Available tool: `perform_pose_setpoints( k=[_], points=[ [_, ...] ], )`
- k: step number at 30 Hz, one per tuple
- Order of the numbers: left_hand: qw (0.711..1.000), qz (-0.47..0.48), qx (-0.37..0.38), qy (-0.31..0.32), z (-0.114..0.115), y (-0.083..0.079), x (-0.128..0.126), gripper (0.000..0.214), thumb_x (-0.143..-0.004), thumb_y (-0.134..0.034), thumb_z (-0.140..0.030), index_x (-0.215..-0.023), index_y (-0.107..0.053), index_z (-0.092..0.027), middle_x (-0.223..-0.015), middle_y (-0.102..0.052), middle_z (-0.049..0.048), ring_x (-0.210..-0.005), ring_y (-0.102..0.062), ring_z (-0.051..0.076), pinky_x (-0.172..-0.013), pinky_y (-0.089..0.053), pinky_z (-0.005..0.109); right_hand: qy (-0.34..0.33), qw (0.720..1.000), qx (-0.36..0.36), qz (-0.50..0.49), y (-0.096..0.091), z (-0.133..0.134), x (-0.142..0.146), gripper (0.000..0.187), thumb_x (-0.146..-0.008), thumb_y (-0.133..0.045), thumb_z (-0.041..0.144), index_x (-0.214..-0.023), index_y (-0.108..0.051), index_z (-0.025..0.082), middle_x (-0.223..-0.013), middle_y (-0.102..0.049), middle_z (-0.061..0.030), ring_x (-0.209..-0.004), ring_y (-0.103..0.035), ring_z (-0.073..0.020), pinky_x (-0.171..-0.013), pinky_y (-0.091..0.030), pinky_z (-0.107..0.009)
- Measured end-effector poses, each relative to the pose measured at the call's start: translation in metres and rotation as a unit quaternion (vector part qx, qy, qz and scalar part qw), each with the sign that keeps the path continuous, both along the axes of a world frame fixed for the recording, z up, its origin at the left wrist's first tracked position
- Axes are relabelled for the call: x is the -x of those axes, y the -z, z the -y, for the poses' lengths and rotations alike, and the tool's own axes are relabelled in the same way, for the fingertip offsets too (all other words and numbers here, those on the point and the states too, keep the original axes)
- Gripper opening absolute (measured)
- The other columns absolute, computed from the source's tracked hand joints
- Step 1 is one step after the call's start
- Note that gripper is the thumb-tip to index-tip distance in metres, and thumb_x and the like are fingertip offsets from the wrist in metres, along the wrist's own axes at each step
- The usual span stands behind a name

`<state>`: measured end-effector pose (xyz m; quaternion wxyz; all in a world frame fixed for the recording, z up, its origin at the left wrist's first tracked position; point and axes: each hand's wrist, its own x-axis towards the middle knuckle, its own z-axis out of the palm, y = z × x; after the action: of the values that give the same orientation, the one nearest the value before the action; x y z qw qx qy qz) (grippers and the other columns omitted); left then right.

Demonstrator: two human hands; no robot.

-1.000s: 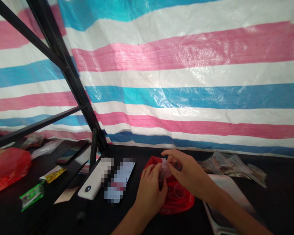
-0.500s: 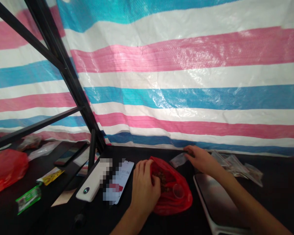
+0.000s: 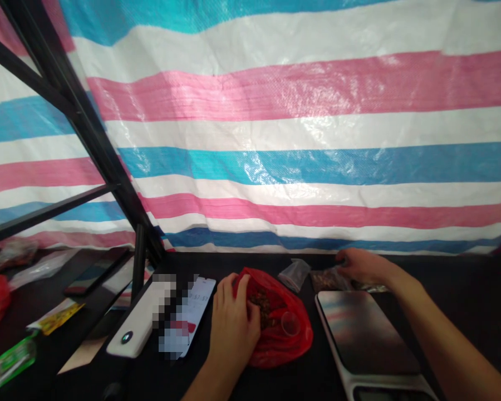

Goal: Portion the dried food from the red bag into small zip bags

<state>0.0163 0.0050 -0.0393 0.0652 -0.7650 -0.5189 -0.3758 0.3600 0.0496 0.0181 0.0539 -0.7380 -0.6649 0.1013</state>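
1. Left hand (image 3: 234, 323): lies on the left rim of the red bag (image 3: 275, 340), fingers curled together over the edge of its opening, so the rim is held. The thumb is hidden from the head view.
2. Red bag: sits open on the black tabletop (image 3: 463, 289), between the phone (image 3: 192, 312) and the scale (image 3: 365, 334). It contains brown loose material (image 3: 262, 303) and 1 small clear cup (image 3: 290, 323).
3. Right hand (image 3: 359, 266): extended to the far edge of the tabletop, just below the striped tarp (image 3: 296, 167). The fingers are bent and rest on a filled clear pouch (image 3: 328, 278). Whether the pouch is pinched or only touched cannot be told.
4. Empty clear pouch (image 3: 294, 274): lies between the red bag and the filled pouch, apart from both hands.
5. Scale: stands right of the red bag, under the right forearm, with its platform bare.
6. White power bank (image 3: 140, 328): lies just left of the phone, beside a black frame post (image 3: 138, 262).
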Motion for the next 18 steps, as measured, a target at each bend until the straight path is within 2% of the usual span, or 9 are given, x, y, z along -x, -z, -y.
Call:
perform_pose_setpoints(
  k=[5, 8, 12, 15, 18],
  points=[
    [0.999, 0.037, -0.016, 0.035, 0.002, -0.006, 0.0, 0.042, -0.08, -0.051, -0.004, -0.119, -0.06, -0.017, -0.117, -0.057, 0.0137, -0.11, -0.058, 0.03, -0.095, -0.055, 0.05, -0.033, 0.997, 0.037, -0.055, -0.011, 0.0, 0.009, 0.045, -0.079, -0.057, 0.007, -0.122, -0.067, 0.012, -0.083, -0.075, -0.0069, -0.075, -0.07, -0.0199, -0.066, -0.046, -0.026],
    [0.997, 0.057, -0.012, 0.048, 0.003, -0.009, 0.0, 0.037, -0.083, -0.051, -0.006, -0.117, -0.06, -0.018, -0.115, -0.058, 0.0127, -0.109, -0.059, 0.028, -0.094, -0.056, 0.048, -0.028, 0.996, 0.038, -0.071, -0.011, 0.0, 0.009, 0.045, -0.08, -0.058, 0.01, -0.124, -0.065, 0.01, -0.08, -0.074, -0.0074, -0.072, -0.069, -0.0212, -0.065, -0.045, -0.028],
    [0.996, 0.073, -0.005, 0.054, 0.003, -0.009, -0.001, 0.034, -0.085, -0.05, -0.006, -0.115, -0.06, -0.019, -0.115, -0.058, 0.0118, -0.108, -0.06, 0.027, -0.093, -0.056, 0.047, -0.02, 0.994, 0.041, -0.103, -0.003, 0.001, 0.009, 0.049, -0.07, -0.065, 0.009, -0.118, -0.068, 0.011, -0.068, -0.071, -0.0036, -0.063, -0.067, -0.0223, -0.057, -0.044, -0.028],
    [0.994, 0.092, -0.001, 0.062, 0.003, -0.01, -0.001, 0.033, -0.086, -0.049, -0.006, -0.113, -0.061, -0.02, -0.113, -0.059, 0.0112, -0.107, -0.061, 0.026, -0.093, -0.056, 0.045, -0.032, 0.989, 0.016, -0.14, -0.002, 0.002, 0.012, 0.048, -0.067, -0.062, 0.007, -0.114, -0.07, 0.014, -0.064, -0.07, -0.0014, -0.06, -0.066, -0.0212, -0.055, -0.044, -0.028],
    [0.988, 0.125, 0.007, 0.094, 0.006, -0.015, -0.002, 0.029, -0.088, -0.048, -0.006, -0.109, -0.062, -0.02, -0.111, -0.059, 0.0103, -0.104, -0.061, 0.024, -0.092, -0.055, 0.042, -0.05, 0.98, -0.041, -0.188, -0.013, 0.003, 0.021, 0.044, -0.073, -0.061, 0.016, -0.116, -0.068, 0.018, -0.068, -0.072, -0.0015, -0.058, -0.066, -0.0197, -0.053, -0.046, -0.027]
  ],
)
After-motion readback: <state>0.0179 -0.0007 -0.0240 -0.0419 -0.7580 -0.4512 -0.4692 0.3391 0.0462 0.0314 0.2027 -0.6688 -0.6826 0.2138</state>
